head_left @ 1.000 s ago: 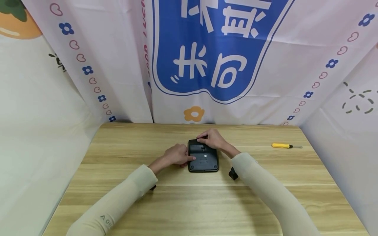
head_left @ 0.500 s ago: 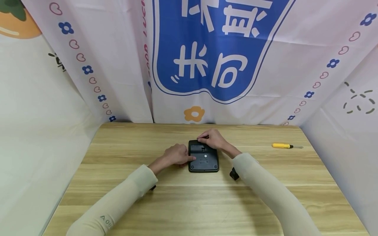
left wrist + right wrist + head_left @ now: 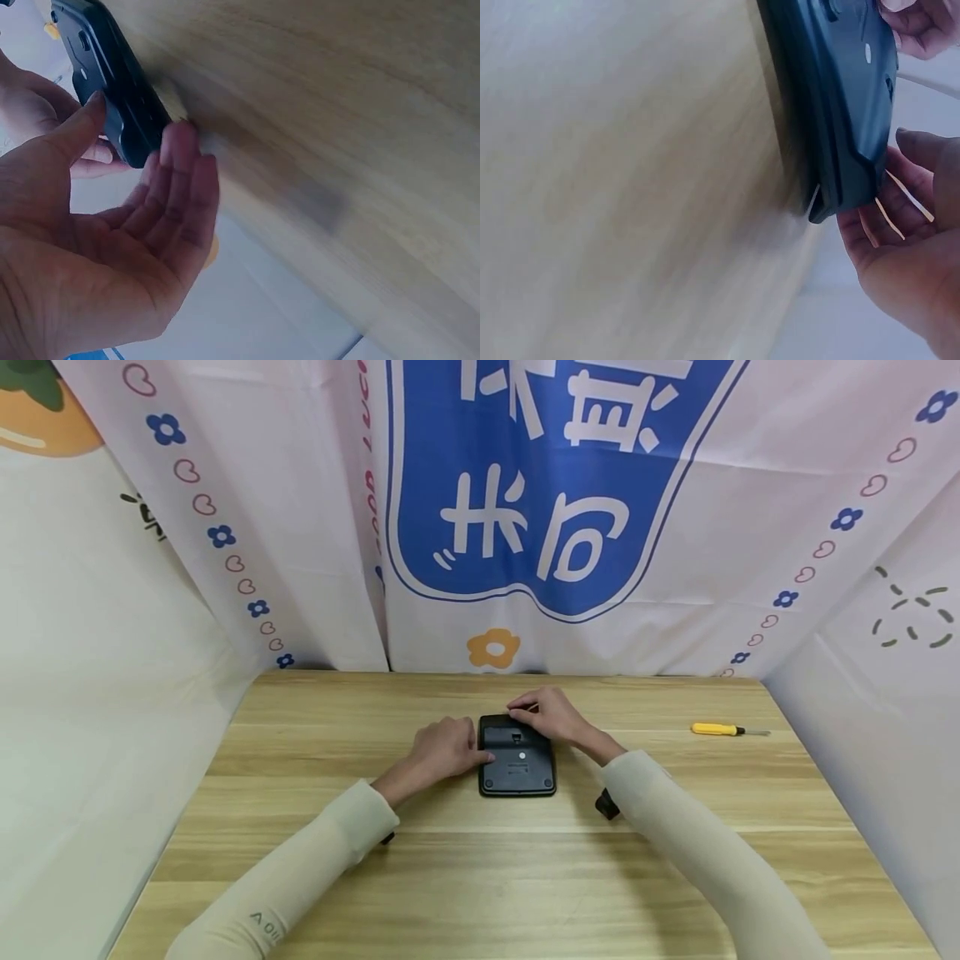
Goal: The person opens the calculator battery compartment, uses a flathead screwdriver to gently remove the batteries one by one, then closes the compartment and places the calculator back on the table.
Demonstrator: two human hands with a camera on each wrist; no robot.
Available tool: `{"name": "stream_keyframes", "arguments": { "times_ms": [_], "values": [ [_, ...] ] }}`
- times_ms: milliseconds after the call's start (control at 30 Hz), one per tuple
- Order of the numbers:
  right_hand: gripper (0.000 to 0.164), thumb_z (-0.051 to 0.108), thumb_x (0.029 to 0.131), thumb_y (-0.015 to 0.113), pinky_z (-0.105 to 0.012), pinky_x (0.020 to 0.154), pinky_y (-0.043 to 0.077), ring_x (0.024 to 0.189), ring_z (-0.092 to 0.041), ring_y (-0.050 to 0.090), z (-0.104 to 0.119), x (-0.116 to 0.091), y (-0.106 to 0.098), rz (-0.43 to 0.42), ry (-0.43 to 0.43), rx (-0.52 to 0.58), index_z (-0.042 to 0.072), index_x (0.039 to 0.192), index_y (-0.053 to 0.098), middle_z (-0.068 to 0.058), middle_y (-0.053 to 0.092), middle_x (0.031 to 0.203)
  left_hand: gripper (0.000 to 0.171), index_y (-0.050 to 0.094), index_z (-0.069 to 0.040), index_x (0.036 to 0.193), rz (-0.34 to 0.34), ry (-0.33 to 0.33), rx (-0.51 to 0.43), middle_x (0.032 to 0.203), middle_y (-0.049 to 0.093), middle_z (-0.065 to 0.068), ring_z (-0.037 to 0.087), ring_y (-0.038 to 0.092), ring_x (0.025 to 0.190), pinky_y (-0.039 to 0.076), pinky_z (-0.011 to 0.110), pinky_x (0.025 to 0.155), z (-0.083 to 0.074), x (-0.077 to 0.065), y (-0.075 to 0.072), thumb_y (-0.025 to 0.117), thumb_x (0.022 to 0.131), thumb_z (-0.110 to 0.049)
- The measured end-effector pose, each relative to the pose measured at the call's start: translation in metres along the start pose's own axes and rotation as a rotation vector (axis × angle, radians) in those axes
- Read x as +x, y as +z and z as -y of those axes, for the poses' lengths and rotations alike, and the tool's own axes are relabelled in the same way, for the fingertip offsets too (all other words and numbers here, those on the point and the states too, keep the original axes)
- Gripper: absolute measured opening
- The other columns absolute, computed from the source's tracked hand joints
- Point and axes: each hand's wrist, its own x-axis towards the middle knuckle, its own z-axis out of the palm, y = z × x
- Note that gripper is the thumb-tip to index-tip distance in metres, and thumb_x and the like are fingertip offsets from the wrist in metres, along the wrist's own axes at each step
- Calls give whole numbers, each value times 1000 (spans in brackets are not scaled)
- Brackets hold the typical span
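Observation:
A black calculator (image 3: 517, 768) lies back side up on the wooden table, a small latch, a white dot and rubber feet on its back. My left hand (image 3: 442, 750) is at its left side, the thumb resting on the back. In the left wrist view, the other fingers (image 3: 180, 195) are loosely bent beside the calculator (image 3: 112, 82). At the far right corner is my right hand (image 3: 551, 714). The right wrist view shows the right thumb (image 3: 922, 146) raised off the calculator (image 3: 840, 97), with fingertips close at its end edge.
A yellow-handled screwdriver (image 3: 716, 729) lies at the right of the wooden table (image 3: 480, 885). White printed curtains (image 3: 322, 527) hang behind the table's back edge and on both sides. A black wrist camera (image 3: 606, 804) shows under the right sleeve.
My right hand has shifted slightly right along the calculator's far edge. My left hand has loosened, its fingers lifting a little while the thumb stays on the back. The calculator keeps its place.

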Motion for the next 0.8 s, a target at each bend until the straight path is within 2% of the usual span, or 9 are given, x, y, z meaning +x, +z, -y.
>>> {"name": "stream_keyframes", "arguments": {
  "times_ms": [67, 133, 267, 433, 633, 800],
  "values": [
    [26, 18, 104, 70, -42, 93, 61, 109, -23, 74, 1, -1, -2, 6, -22, -16, 2, 123, 79, -9, 79, 118, 43, 65, -11, 90, -45, 2, 17, 71, 60, 0, 15, 53, 59, 41, 30, 49, -2, 0, 0, 85, 90, -49],
    [26, 18, 104, 70, -42, 94, 61, 110, -23, 73, 3, -2, -4, 13, -45, -36, 2, 123, 79, -9, 79, 119, 50, 65, -8, 109, -79, 12, 35, 89, 67, 4, 18, 60, 72, 50, 34, 58, -3, -1, 0, 85, 90, -50],
    [28, 20, 103, 71, -42, 95, 62, 112, -25, 73, 8, -4, -8, 42, -83, -72, 2, 124, 78, -10, 78, 121, 66, 61, -5, 134, -113, 55, 47, 122, 66, 11, 25, 64, 102, 59, 43, 82, -6, 0, 0, 85, 90, -49],
    [31, 22, 101, 75, -44, 99, 60, 115, -27, 73, 14, -7, -13, 83, -144, -144, 3, 125, 78, -10, 78, 122, 73, 59, -3, 141, -110, 121, 47, 139, 62, 15, 30, 60, 126, 54, 48, 104, -7, 2, 1, 85, 90, -49],
    [35, 23, 93, 85, -44, 99, 59, 113, -26, 74, 18, -10, -19, 130, -217, -228, 4, 121, 79, -10, 79, 119, 84, 54, -1, 149, -87, 220, 82, 143, 60, 16, 29, 59, 130, 48, 46, 114, -7, 7, 5, 84, 90, -52],
    [40, 23, 88, 89, -43, 99, 60, 113, -26, 74, 18, -10, -20, 160, -252, -266, 2, 121, 79, -11, 78, 119, 95, 43, 1, 159, -32, 217, 104, 163, 43, 21, 36, 42, 151, 35, 48, 126, -7, 9, 10, 79, 92, -57]
  ]
}}
